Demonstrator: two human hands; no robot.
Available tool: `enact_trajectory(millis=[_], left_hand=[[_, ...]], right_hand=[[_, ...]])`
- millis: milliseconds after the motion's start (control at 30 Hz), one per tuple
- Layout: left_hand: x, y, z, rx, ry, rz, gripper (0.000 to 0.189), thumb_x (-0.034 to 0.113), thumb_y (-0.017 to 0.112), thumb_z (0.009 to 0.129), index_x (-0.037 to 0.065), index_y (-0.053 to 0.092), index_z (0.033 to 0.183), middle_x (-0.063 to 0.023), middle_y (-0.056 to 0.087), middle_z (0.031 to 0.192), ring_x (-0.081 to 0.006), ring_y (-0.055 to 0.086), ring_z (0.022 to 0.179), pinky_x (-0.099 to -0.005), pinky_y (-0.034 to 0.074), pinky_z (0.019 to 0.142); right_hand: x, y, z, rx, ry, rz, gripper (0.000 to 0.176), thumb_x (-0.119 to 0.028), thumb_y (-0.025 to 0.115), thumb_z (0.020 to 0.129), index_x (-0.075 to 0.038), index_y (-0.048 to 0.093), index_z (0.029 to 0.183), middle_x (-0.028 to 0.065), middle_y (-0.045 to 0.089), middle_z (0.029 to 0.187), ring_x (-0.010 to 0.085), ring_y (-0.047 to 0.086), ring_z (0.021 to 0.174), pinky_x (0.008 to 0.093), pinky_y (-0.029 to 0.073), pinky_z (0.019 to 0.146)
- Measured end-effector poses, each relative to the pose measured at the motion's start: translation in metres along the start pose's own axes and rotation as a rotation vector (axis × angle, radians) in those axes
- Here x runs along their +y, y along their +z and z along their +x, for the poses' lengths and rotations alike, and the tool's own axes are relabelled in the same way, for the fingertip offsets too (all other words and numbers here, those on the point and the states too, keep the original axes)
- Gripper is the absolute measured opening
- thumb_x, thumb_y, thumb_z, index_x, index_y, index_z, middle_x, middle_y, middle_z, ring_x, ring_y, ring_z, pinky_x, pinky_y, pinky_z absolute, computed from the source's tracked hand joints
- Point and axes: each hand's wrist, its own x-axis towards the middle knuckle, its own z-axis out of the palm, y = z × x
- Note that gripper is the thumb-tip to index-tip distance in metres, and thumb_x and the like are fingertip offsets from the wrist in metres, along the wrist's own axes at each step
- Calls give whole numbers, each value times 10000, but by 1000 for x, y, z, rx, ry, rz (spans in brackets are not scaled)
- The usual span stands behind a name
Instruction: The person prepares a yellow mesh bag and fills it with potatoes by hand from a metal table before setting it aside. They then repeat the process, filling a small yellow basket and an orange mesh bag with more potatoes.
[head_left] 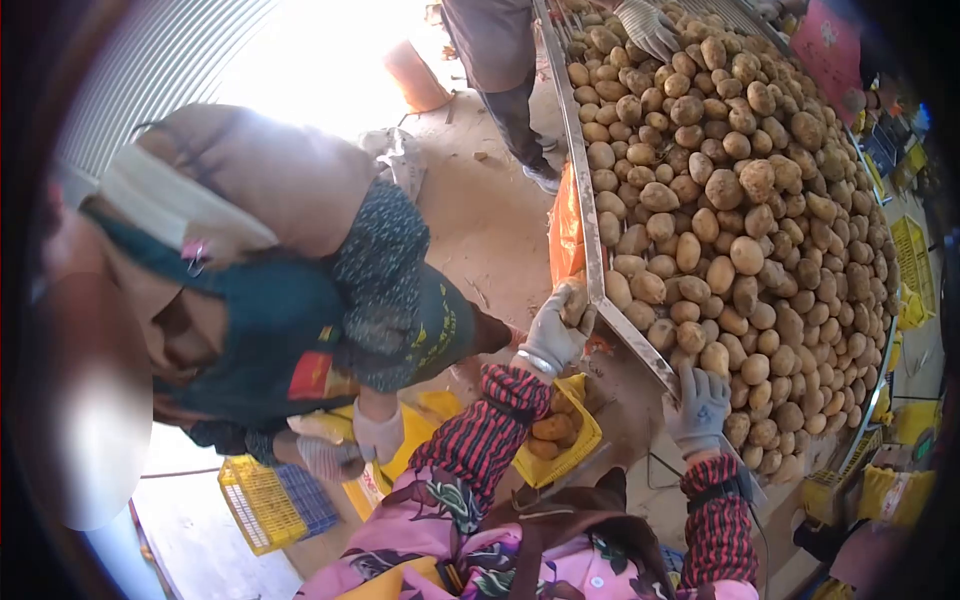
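My left hand (556,338), in a pale grey glove, is closed around a potato (575,302) by the corner of the sorting table's metal rim (635,337). Over the table's front edge lies my right hand (698,408), gloved too, its fingers apart and reaching toward the nearest potatoes (714,358); no potato shows in its grasp. A large heap of potatoes (735,190) covers the sorting table. Below my left hand stands a yellow crate (590,440) with several potatoes inside.
Close on my left, a co-worker in a dark green apron (300,330) bends over yellow bags. A yellow crate (262,505) stands below them. Another person's gloved hand (648,28) is at the heap's far end. An orange bag (566,228) hangs beside the table, and yellow crates (912,270) line its right side.
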Motion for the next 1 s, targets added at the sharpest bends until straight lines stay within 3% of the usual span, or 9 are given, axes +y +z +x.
enact_trajectory(millis=[200,267,400,467,533,633,700,900,1000], left_hand=[[88,-20,54,-297,-115,199,131,240,629,961,165,666,1061,78,649,865,-103,587,785,-228,458,609],[108,2,45,-5,171,249,100,239,645,947,194,660,1035,85,621,829,-99,548,735,-251,461,608],[112,-36,77,-136,265,268,53,255,622,962,207,640,974,100,571,772,-98,522,704,-262,452,622],[93,-40,67,105,-82,464,108,249,587,976,196,588,882,96,508,703,-84,493,677,-253,436,628],[109,-38,69,28,-132,500,136,231,570,968,175,558,844,83,489,684,-89,495,677,-259,436,645],[218,-43,117,-570,817,201,194,303,605,949,113,586,922,-13,548,779,-228,545,763,-361,500,782],[214,48,58,173,786,-253,279,345,599,965,79,593,1046,-90,595,945,-276,574,931,-415,492,929],[126,-39,29,-173,241,237,314,272,568,999,38,578,1208,-135,609,1174,-303,569,1136,-469,463,1033],[58,-113,-32,16,132,490,244,187,510,1016,39,599,1188,-110,625,1193,-236,626,1050,-370,490,986]], right_hand=[[-4,-2,7,11,16,-11,511,-236,728,731,-82,592,1199,76,595,1063,298,549,1028,468,410,894],[-4,1,6,17,6,-37,506,-230,729,739,-81,588,1201,75,594,1061,302,546,1026,477,415,885],[-1,6,1,-8,17,-29,563,-227,737,726,-67,574,1241,96,581,1116,318,530,1068,484,388,928],[-2,5,1,-23,15,-30,575,-225,736,722,-65,572,1249,96,580,1117,318,529,1068,485,387,929],[0,7,1,-21,4,-25,587,-223,735,719,-62,568,1259,100,578,1123,319,528,1068,484,386,928],[-1,9,2,1,0,-46,595,-224,737,716,-60,569,1263,100,576,1123,318,526,1071,481,383,929],[-2,7,3,-15,3,-54,584,-228,737,729,-63,572,1264,98,583,1112,318,532,1060,480,389,922],[-1,14,5,62,-24,-118,467,-252,722,788,-92,622,1215,98,636,1074,305,581,958,461,444,850],[1,14,0,32,-17,-61,564,-265,736,761,-124,579,1284,57,604,1094,286,554,1035,460,419,882]])
